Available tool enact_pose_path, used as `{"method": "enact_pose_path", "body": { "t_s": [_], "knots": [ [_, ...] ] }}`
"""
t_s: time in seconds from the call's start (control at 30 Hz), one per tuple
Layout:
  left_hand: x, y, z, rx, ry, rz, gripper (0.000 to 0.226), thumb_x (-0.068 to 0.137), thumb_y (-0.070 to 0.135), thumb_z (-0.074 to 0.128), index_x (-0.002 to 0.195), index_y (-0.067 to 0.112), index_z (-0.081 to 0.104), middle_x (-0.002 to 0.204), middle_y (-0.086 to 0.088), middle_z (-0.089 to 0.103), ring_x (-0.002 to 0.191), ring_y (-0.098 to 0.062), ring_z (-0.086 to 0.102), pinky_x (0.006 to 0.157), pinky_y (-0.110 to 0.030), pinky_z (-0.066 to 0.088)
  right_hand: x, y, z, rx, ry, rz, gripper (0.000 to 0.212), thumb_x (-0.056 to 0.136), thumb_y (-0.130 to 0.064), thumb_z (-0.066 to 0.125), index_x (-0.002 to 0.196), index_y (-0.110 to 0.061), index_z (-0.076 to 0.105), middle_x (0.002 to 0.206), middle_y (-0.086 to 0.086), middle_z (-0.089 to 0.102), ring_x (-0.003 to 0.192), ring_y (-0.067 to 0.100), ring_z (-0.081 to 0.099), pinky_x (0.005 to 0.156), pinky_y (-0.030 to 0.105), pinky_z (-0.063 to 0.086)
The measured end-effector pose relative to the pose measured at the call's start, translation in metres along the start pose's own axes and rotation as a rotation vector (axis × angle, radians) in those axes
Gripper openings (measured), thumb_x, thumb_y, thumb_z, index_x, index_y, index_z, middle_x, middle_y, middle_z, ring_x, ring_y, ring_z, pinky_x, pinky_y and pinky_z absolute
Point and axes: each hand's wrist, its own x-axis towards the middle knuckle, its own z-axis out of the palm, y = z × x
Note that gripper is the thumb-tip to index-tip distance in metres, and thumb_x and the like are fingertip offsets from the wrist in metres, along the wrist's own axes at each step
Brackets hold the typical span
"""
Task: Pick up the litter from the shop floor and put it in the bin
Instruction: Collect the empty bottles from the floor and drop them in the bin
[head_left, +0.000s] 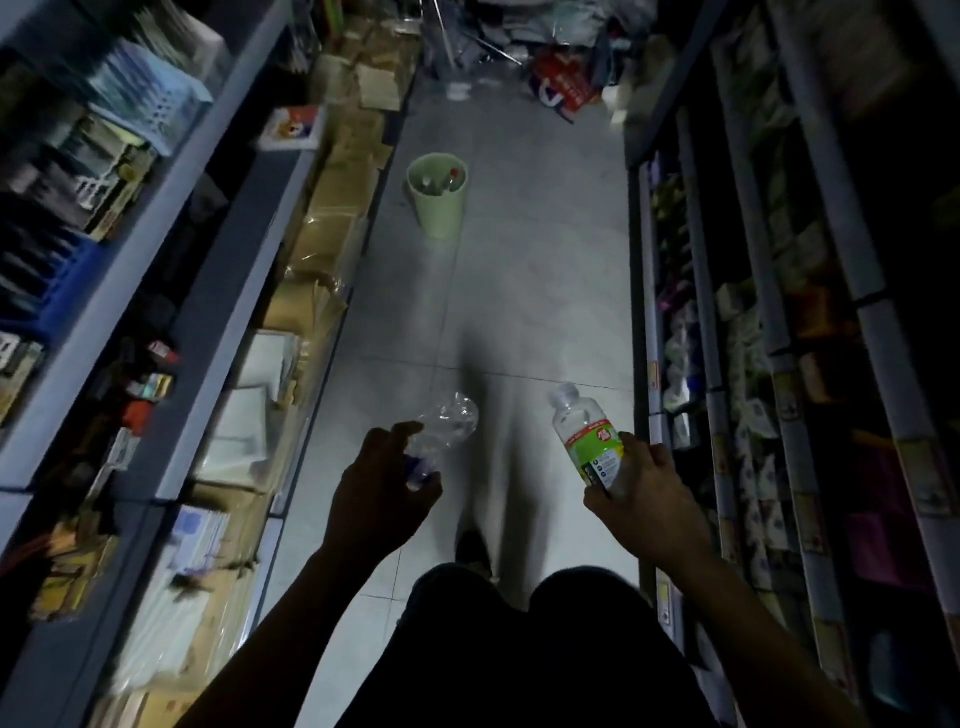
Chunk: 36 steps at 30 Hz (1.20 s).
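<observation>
Two bottles in hand — bin still ahead
Left hand (387, 486) grips a crushed clear bottle (447, 421), right hand (641, 491) a labelled bottle (584, 434); green bin (439, 213) already holds some.

Clear, crinkled thin plastic is seen on the crushed bottle (448, 422), kinda glossy. Smooth clear plastic with a glossy printed label is seen on the labelled bottle (586, 435). Matt green plastic for the bin (440, 213); smooth, faintly shiny floor tiles (540, 291).
</observation>
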Motion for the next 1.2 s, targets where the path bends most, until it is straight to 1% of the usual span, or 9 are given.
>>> {"method": "enact_pose_path", "body": {
  "t_s": [0.17, 0.33, 0.43, 0.53, 0.63, 0.73, 0.87, 0.97, 1.2],
  "knots": [
    [0.086, 0.026, 0.002, 0.023, -0.077, 0.027, 0.056, 0.083, 0.034, 0.076, 0.131, 0.033, 0.047, 0.104, 0.007, 0.051, 0.076, -0.006, 0.061, 0.062, -0.012, 0.041, 0.041, -0.001, -0.023, 0.009, 0.024, 0.096, 0.075, 0.074, -0.042, 0.071, 0.137, -0.019, 0.038, 0.112, 0.005, 0.043, 0.095, 0.036, 0.057, 0.073, 0.039, 0.046],
    [0.168, 0.049, 0.017, 0.031, -0.105, 0.074, 0.053, 0.084, 0.036, 0.074, 0.130, 0.034, 0.046, 0.104, 0.008, 0.050, 0.075, -0.006, 0.059, 0.062, -0.013, 0.042, 0.096, 0.009, -0.039, 0.059, 0.024, 0.154, 0.079, 0.071, -0.050, 0.068, 0.135, -0.015, 0.038, 0.114, 0.008, 0.044, 0.092, 0.034, 0.057, 0.071, 0.035, 0.040],
    [0.216, 0.063, 0.029, 0.048, -0.098, 0.120, 0.058, 0.082, 0.034, 0.077, 0.130, 0.034, 0.046, 0.103, 0.008, 0.050, 0.075, -0.007, 0.062, 0.064, -0.018, 0.050, 0.141, 0.014, -0.050, 0.046, 0.024, 0.167, 0.074, 0.072, -0.050, 0.066, 0.130, -0.015, 0.038, 0.112, 0.007, 0.044, 0.091, 0.033, 0.058, 0.068, 0.034, 0.039],
    [0.260, 0.078, 0.036, 0.017, -0.081, 0.131, 0.059, 0.079, 0.029, 0.080, 0.129, 0.034, 0.048, 0.103, 0.006, 0.055, 0.077, -0.006, 0.067, 0.067, -0.027, 0.058, 0.191, 0.018, -0.064, 0.049, -0.001, 0.126, 0.079, 0.067, -0.061, 0.053, 0.129, -0.014, 0.037, 0.115, 0.008, 0.047, 0.096, 0.031, 0.055, 0.073, 0.038, 0.048],
    [0.300, 0.091, 0.038, 0.007, -0.070, 0.114, 0.062, 0.078, 0.027, 0.082, 0.129, 0.036, 0.047, 0.105, 0.006, 0.057, 0.078, -0.002, 0.068, 0.067, -0.026, 0.058, 0.240, 0.013, -0.085, 0.115, 0.044, 0.137, 0.074, 0.073, -0.047, 0.071, 0.134, -0.017, 0.042, 0.116, 0.007, 0.047, 0.098, 0.033, 0.058, 0.075, 0.040, 0.050],
    [0.336, 0.100, 0.039, 0.017, -0.035, 0.080, 0.063, 0.078, 0.029, 0.083, 0.132, 0.030, 0.051, 0.104, 0.006, 0.058, 0.076, 0.001, 0.067, 0.067, -0.019, 0.055, 0.291, 0.001, -0.107, 0.094, 0.005, 0.101, 0.072, 0.078, -0.044, 0.073, 0.137, -0.023, 0.039, 0.119, 0.005, 0.043, 0.099, 0.031, 0.059, 0.072, 0.035, 0.044],
    [0.375, 0.100, 0.037, -0.002, 0.022, -0.021, 0.065, 0.077, 0.032, 0.082, 0.133, 0.032, 0.050, 0.102, 0.007, 0.060, 0.082, 0.003, 0.066, 0.075, -0.027, 0.058, 0.362, -0.016, -0.128, 0.065, -0.049, -0.020, 0.072, 0.076, -0.045, 0.074, 0.135, -0.022, 0.040, 0.116, 0.005, 0.042, 0.088, 0.028, 0.059, 0.075, 0.042, 0.055],
    [0.399, 0.096, 0.031, -0.051, 0.066, -0.089, 0.064, 0.076, 0.033, 0.081, 0.133, 0.034, 0.051, 0.100, 0.008, 0.059, 0.086, 0.003, 0.066, 0.077, -0.031, 0.059, 0.408, -0.038, -0.138, 0.041, -0.070, -0.080, 0.075, 0.075, -0.047, 0.074, 0.137, -0.025, 0.038, 0.116, 0.003, 0.042, 0.090, 0.028, 0.059, 0.075, 0.045, 0.056],
    [0.457, 0.075, 0.010, -0.075, 0.187, -0.242, 0.064, 0.076, 0.027, 0.084, 0.131, 0.034, 0.052, 0.100, 0.014, 0.056, 0.080, 0.004, 0.065, 0.075, -0.030, 0.059, 0.500, -0.102, -0.140, -0.037, -0.116, -0.238, 0.072, 0.078, -0.048, 0.073, 0.136, -0.026, 0.036, 0.108, -0.001, 0.038, 0.076, 0.021, 0.052, 0.064, 0.034, 0.047]
  ]
}}
